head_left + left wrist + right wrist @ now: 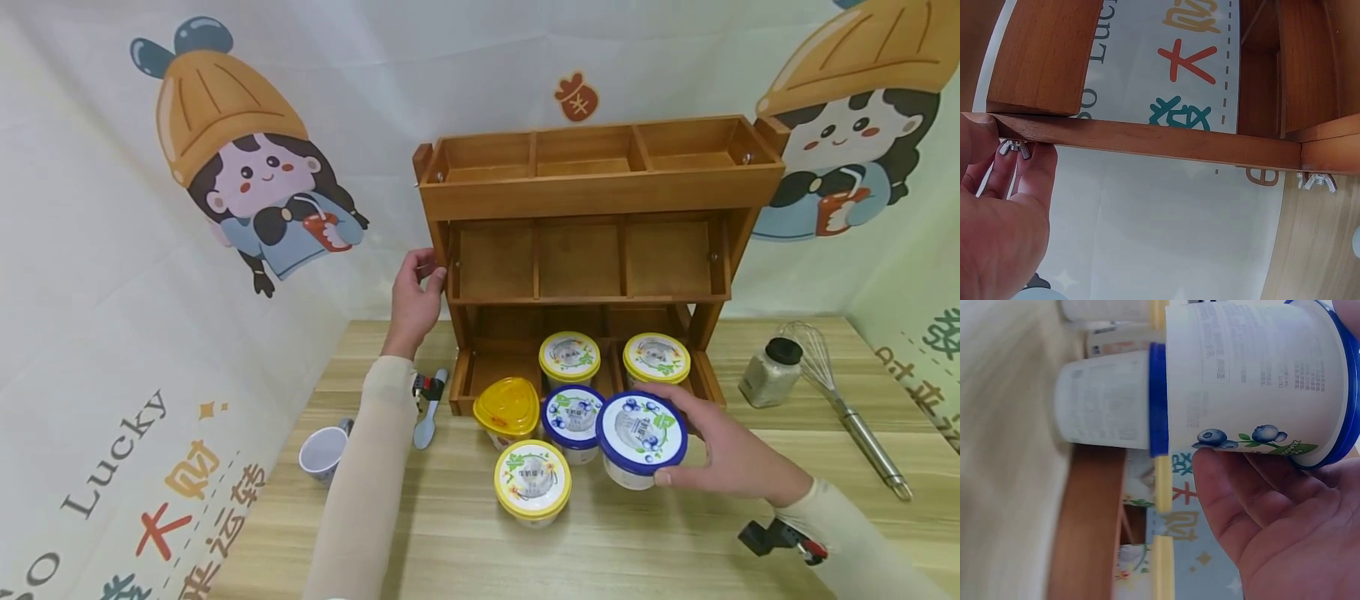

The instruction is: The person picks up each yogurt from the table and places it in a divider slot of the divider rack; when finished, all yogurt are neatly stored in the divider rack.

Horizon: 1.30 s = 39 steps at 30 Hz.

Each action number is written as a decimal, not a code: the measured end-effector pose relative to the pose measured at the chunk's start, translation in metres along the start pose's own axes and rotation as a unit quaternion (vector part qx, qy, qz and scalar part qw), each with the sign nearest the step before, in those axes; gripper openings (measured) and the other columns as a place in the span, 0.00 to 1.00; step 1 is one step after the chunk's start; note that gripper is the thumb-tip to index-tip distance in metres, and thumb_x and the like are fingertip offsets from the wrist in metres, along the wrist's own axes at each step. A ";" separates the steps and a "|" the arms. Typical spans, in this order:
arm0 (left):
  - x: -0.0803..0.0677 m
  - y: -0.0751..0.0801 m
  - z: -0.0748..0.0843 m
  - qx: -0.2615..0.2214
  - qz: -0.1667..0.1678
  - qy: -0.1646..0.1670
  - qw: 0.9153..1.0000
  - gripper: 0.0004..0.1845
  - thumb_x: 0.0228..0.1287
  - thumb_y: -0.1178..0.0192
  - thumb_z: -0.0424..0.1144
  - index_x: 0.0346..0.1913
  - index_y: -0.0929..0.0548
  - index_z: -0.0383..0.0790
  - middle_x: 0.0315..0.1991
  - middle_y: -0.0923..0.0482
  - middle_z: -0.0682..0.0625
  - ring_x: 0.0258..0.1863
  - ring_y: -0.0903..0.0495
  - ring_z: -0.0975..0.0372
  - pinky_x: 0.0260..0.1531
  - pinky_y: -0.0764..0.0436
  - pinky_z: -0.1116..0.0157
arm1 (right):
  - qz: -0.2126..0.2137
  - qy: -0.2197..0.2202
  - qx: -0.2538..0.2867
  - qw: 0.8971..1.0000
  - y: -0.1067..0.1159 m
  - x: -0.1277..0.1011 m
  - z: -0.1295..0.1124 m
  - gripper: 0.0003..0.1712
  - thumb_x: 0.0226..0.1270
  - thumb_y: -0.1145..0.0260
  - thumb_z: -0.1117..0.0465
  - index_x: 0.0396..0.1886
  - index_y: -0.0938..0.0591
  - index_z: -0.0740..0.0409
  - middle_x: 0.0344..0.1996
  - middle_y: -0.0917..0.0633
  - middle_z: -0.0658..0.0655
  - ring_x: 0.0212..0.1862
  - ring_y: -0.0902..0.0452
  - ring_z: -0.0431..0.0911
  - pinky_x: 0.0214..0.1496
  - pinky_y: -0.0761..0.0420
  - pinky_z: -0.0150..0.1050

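Note:
My right hand (723, 454) grips a white yogurt cup with a blue lid (641, 433), just off the table in front of the wooden three-tier rack (600, 187). In the right wrist view my fingers (1254, 506) wrap round this cup (1260, 375). A second blue-lidded cup (572, 417) stands beside it. My left hand (416, 287) grips the rack's left side post, with fingers (1035, 181) by a wing nut (1015, 149) under the wooden rail (1147, 139). Two yellow-lidded cups (569, 357) (656, 358) sit in the bottom tier.
On the table in front of the rack stand a yellow-lidded cup (532, 482) and a domed yellow-lidded cup (508, 408). A mug (324, 454) and a blue spoon (429, 417) lie left. A spice jar (771, 372) and a whisk (843, 408) are right. The rack's upper tiers hold nothing.

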<state>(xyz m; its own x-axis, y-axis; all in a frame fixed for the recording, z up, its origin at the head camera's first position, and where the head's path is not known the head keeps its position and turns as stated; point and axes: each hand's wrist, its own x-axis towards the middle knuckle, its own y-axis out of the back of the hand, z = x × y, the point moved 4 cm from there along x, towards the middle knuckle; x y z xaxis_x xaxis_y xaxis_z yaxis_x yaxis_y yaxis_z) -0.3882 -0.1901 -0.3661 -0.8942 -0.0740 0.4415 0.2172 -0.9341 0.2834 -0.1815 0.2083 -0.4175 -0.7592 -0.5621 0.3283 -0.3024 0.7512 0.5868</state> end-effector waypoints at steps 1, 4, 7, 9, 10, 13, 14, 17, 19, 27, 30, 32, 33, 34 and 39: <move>0.000 0.000 0.000 0.000 0.000 0.001 1.000 0.17 0.81 0.44 0.35 0.67 0.25 0.37 0.64 0.23 0.39 0.67 0.22 0.48 0.67 0.22 0.47 | 0.002 -0.001 0.001 1.000 0.001 0.003 0.000 0.57 0.53 0.17 0.63 0.80 0.37 0.61 0.67 0.19 0.60 0.65 0.22 0.34 0.61 0.17 0.32; 0.001 0.000 -0.001 0.001 0.002 0.002 1.000 0.17 0.81 0.44 0.35 0.67 0.25 0.37 0.64 0.23 0.39 0.67 0.22 0.48 0.67 0.22 0.47 | 0.014 -0.011 -0.001 1.000 0.005 0.011 -0.001 0.57 0.53 0.17 0.63 0.80 0.38 0.61 0.68 0.21 0.62 0.64 0.23 0.32 0.59 0.15 0.32; 0.001 0.000 -0.001 0.002 0.003 0.002 1.000 0.17 0.81 0.44 0.34 0.67 0.25 0.36 0.64 0.23 0.39 0.67 0.22 0.48 0.67 0.22 0.47 | 0.022 -0.027 0.001 0.999 0.006 0.021 -0.001 0.57 0.54 0.16 0.62 0.79 0.38 0.60 0.68 0.21 0.64 0.63 0.24 0.30 0.56 0.14 0.33; 0.000 0.000 0.000 0.002 0.001 0.002 1.000 0.17 0.81 0.44 0.34 0.67 0.25 0.36 0.64 0.23 0.39 0.67 0.22 0.48 0.68 0.22 0.47 | 0.024 -0.038 0.005 0.999 0.007 0.027 -0.001 0.55 0.55 0.16 0.62 0.78 0.37 0.60 0.67 0.22 0.64 0.62 0.23 0.33 0.55 0.13 0.32; 0.000 0.000 0.000 0.003 0.000 0.004 1.000 0.17 0.81 0.44 0.35 0.67 0.25 0.37 0.64 0.23 0.39 0.67 0.22 0.48 0.68 0.22 0.47 | 0.024 -0.044 0.005 0.999 0.007 0.031 -0.002 0.55 0.55 0.16 0.61 0.78 0.37 0.61 0.67 0.22 0.64 0.62 0.22 0.36 0.55 0.13 0.32; 0.000 -0.001 0.001 0.004 -0.004 0.006 1.000 0.17 0.81 0.44 0.35 0.67 0.26 0.37 0.64 0.23 0.38 0.68 0.22 0.48 0.69 0.23 0.47 | 0.025 -0.064 -0.005 0.998 0.006 0.042 -0.002 0.53 0.58 0.17 0.58 0.78 0.37 0.60 0.67 0.22 0.63 0.63 0.20 0.48 0.56 0.13 0.34; 0.000 -0.001 0.001 0.005 -0.005 0.007 1.000 0.17 0.82 0.44 0.35 0.67 0.26 0.37 0.64 0.23 0.39 0.68 0.23 0.48 0.69 0.23 0.47 | 0.025 -0.073 -0.010 0.997 0.006 0.046 -0.002 0.53 0.59 0.17 0.56 0.78 0.37 0.59 0.67 0.22 0.63 0.63 0.20 0.51 0.57 0.13 0.36; 0.000 -0.001 0.000 0.007 -0.004 0.011 1.000 0.17 0.82 0.44 0.36 0.67 0.26 0.37 0.65 0.23 0.39 0.68 0.22 0.48 0.69 0.22 0.48 | 0.027 -0.094 -0.020 0.995 0.004 0.057 -0.002 0.54 0.60 0.17 0.52 0.80 0.37 0.56 0.68 0.22 0.62 0.65 0.21 0.58 0.60 0.13 0.47; 0.000 -0.001 0.000 0.009 -0.003 0.013 1.000 0.17 0.82 0.44 0.36 0.67 0.25 0.37 0.65 0.23 0.39 0.68 0.22 0.49 0.68 0.22 0.49 | 0.028 -0.106 -0.018 0.994 0.003 0.064 0.000 0.55 0.61 0.18 0.50 0.81 0.38 0.55 0.68 0.22 0.63 0.66 0.22 0.60 0.61 0.14 0.53; -0.001 0.000 0.000 0.010 -0.004 0.011 1.000 0.17 0.82 0.44 0.36 0.67 0.25 0.38 0.64 0.23 0.39 0.67 0.22 0.49 0.67 0.21 0.47 | 0.028 -0.143 -0.030 0.989 -0.004 0.086 0.009 0.57 0.61 0.19 0.45 0.83 0.41 0.49 0.71 0.24 0.64 0.68 0.23 0.61 0.64 0.16 0.61; -0.001 0.000 0.001 0.010 -0.002 0.009 1.000 0.17 0.81 0.43 0.36 0.67 0.25 0.38 0.64 0.23 0.39 0.66 0.22 0.49 0.68 0.22 0.47 | 0.031 -0.151 -0.033 0.988 -0.005 0.093 0.009 0.58 0.60 0.19 0.43 0.83 0.41 0.48 0.71 0.24 0.64 0.68 0.23 0.62 0.64 0.16 0.61; -0.001 0.000 0.001 0.008 -0.002 0.009 1.000 0.17 0.81 0.43 0.36 0.66 0.25 0.38 0.64 0.23 0.39 0.66 0.22 0.49 0.68 0.22 0.47 | 0.032 -0.150 -0.031 0.988 -0.006 0.099 0.010 0.58 0.60 0.19 0.43 0.83 0.41 0.47 0.71 0.23 0.63 0.67 0.22 0.61 0.65 0.16 0.61; 0.000 0.000 0.001 0.007 -0.002 0.009 1.000 0.17 0.81 0.43 0.36 0.66 0.25 0.38 0.64 0.23 0.39 0.66 0.22 0.49 0.67 0.21 0.47 | 0.033 -0.149 -0.028 0.988 -0.007 0.102 0.010 0.58 0.60 0.18 0.43 0.83 0.41 0.47 0.71 0.23 0.63 0.67 0.22 0.60 0.66 0.17 0.61; 0.000 0.001 0.001 0.007 -0.001 0.009 1.000 0.16 0.81 0.43 0.36 0.66 0.25 0.38 0.64 0.23 0.39 0.66 0.22 0.49 0.67 0.21 0.47 | 0.033 -0.148 -0.027 0.988 -0.008 0.104 0.010 0.59 0.60 0.18 0.43 0.83 0.41 0.47 0.71 0.23 0.62 0.67 0.22 0.60 0.67 0.18 0.61; 0.000 0.000 0.000 0.005 0.000 0.012 1.000 0.16 0.81 0.43 0.35 0.66 0.25 0.38 0.64 0.23 0.39 0.67 0.22 0.49 0.66 0.20 0.47 | 0.029 -0.149 -0.029 0.988 -0.015 0.117 0.015 0.60 0.59 0.18 0.43 0.84 0.42 0.45 0.72 0.24 0.62 0.68 0.23 0.60 0.70 0.21 0.64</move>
<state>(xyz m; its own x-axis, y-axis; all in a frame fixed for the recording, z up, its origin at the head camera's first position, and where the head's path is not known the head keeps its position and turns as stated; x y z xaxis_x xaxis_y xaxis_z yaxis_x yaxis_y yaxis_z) -0.3882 -0.1904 -0.3662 -0.9034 -0.0824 0.4208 0.2211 -0.9304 0.2925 -0.2742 0.1368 -0.3994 -0.9129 -0.3849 0.1360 -0.2258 0.7537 0.6172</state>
